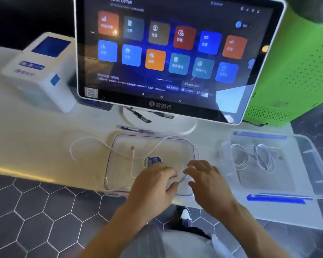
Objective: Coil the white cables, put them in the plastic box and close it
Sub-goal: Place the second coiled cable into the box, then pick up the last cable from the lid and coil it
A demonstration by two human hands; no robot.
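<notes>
White cable (119, 151) lies loose and uncoiled on the pale bench (35, 138), one loop out to the left and the rest trailing across a clear plastic lid (175, 151) with a blue-edged rim that lies flat near the front edge. A small blue-and-white label (153, 162) shows on or under the lid. Both hands hover over the near part of the lid: the left hand (153, 185) has its fingers loosely bent and close together, the thumb reaching toward the right hand (205, 181), whose fingers are spread and gently curved. Between them a thin end of cable shows, but motion blur keeps me from telling whether either hand actually pinches it. Off to the right, well apart from the lid, sits the clear plastic box (309, 164) with blue clips, open, and two coiled cables (254, 159) already lie side by side inside it. Behind the lid a touchscreen terminal (175, 53) stands on a round white base, with a pen (134, 129) lying just in front of it, a white card reader (43, 71) at the left and a green perforated case (296, 62) at the right.
</notes>
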